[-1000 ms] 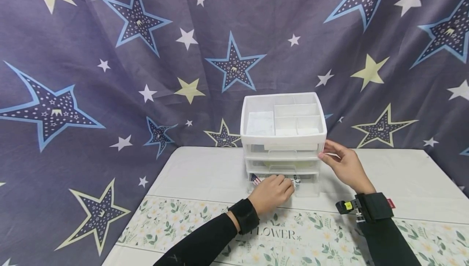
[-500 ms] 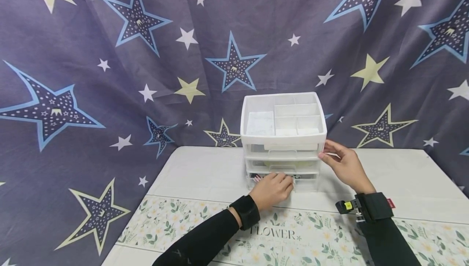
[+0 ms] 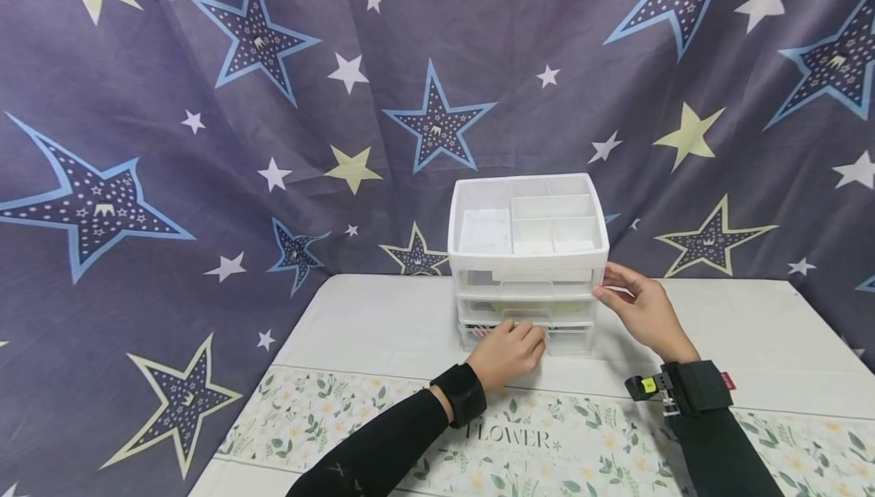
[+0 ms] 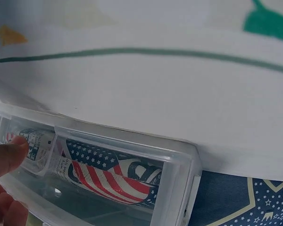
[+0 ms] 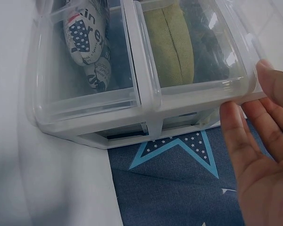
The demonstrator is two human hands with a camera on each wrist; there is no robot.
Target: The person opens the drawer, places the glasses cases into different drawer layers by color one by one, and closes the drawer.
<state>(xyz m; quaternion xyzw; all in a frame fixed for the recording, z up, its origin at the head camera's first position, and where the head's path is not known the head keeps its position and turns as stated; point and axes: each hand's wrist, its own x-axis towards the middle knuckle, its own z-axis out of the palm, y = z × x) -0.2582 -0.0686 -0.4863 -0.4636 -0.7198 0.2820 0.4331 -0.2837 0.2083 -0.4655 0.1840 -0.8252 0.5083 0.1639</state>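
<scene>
A white plastic drawer unit (image 3: 519, 260) with clear drawers and a divided top tray stands on the table. My left hand (image 3: 509, 352) holds the handle of the bottom drawer (image 3: 574, 340), thumb and curled fingers about it in the left wrist view. That drawer is nearly flush with the frame. Inside lies a rolled item with a stars-and-stripes print and lettering (image 4: 113, 176). My right hand (image 3: 648, 316) grips the unit's right side, thumb at the front edge, fingers along the side. An olive-green fabric item (image 5: 172, 49) shows in the middle drawer.
The white table (image 3: 383, 322) carries a floral band with "FLOWER" lettering (image 3: 509, 436) in front of the unit. Close behind hangs a dark curtain with stars (image 3: 478, 49). A black strap with a small camera (image 3: 645, 386) sits on the right wrist.
The bottom drawer has slid inward, away from the person, with my left hand moving along at its handle. My right hand stays at the unit's right side.
</scene>
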